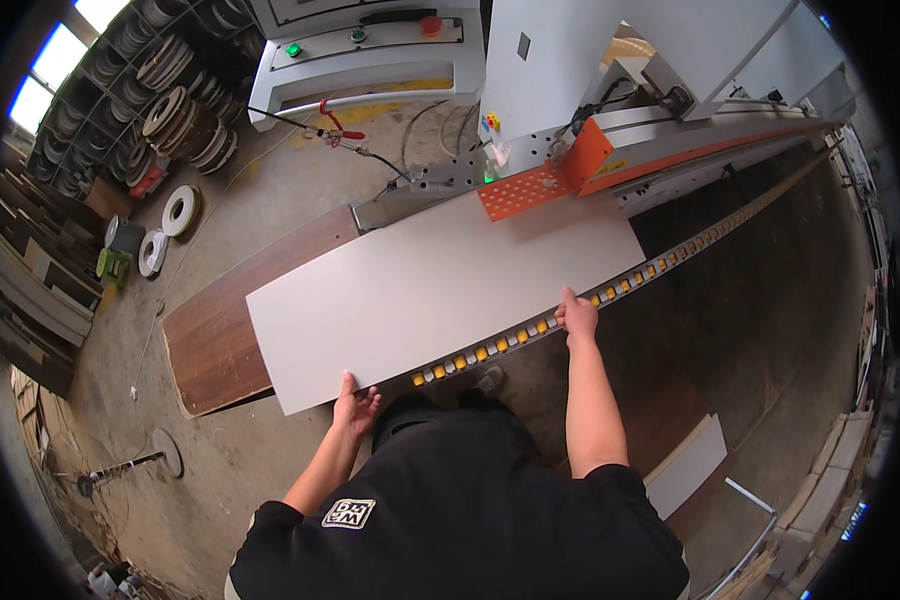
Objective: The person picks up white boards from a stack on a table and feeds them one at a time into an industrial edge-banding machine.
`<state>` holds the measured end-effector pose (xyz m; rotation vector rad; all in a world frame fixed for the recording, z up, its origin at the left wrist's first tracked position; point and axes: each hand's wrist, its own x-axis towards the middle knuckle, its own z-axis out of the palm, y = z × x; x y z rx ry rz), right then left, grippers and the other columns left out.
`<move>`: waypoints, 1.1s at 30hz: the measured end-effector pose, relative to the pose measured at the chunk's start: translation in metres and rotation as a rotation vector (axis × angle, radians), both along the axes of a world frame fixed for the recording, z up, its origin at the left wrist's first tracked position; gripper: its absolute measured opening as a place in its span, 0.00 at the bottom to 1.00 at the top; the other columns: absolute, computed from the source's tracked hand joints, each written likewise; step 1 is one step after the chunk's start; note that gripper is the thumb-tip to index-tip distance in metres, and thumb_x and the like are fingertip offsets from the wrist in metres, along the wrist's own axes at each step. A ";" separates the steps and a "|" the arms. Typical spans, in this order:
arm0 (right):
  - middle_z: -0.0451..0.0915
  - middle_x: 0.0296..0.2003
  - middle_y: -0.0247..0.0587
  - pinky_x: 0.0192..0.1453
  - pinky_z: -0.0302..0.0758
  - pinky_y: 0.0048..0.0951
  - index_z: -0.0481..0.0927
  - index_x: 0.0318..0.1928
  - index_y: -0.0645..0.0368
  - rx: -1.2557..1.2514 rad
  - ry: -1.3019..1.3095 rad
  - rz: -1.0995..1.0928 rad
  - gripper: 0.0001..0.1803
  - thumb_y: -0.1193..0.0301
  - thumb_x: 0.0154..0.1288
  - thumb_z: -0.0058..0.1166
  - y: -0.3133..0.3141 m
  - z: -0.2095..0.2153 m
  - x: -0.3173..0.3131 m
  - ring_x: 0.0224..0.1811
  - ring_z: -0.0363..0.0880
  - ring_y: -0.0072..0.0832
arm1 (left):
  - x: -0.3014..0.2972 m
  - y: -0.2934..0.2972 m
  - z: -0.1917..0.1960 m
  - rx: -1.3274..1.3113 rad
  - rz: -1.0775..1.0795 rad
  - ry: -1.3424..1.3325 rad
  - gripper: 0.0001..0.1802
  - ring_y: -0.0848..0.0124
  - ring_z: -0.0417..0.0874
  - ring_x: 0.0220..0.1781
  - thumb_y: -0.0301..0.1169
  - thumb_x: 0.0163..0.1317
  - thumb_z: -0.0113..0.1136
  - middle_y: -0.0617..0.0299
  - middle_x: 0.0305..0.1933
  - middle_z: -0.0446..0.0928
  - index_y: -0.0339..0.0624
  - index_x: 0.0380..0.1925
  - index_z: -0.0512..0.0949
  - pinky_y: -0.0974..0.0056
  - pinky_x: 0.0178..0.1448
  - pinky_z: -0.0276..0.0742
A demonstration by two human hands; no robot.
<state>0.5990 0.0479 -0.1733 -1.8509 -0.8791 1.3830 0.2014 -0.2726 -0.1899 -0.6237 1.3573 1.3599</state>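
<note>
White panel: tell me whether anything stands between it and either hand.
Nothing visible does: the left hand and right hand both reach the near edge of the panel. The roller rail runs along that edge but blocks neither.

1. We have our left grip [354,408] at the near edge of a white panel [430,305], thumb over its top face.
2. Our right grip [577,318] meets that edge farther right, just beside a yellow-and-grey roller rail [483,353].
3. Ahead of us, an orange perforated guard [520,192] overlaps the panel's far side in our view.
4. Past the panel's left end, we see a brown wood-grain board [210,340].
5. White coils [170,218] sit on the floor [270,205] to our left, with many darker rolls [165,115] stored beyond them.
</note>
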 end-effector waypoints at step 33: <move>0.79 0.17 0.35 0.22 0.71 0.28 0.81 0.29 0.59 -0.178 -0.329 0.190 0.23 0.52 0.71 0.57 -0.274 0.018 -0.029 0.14 0.75 0.22 | 0.021 0.106 0.053 0.437 -1.680 2.116 0.41 0.49 0.62 0.78 0.51 0.61 0.65 0.43 0.74 0.65 0.32 0.65 0.71 0.51 0.79 0.59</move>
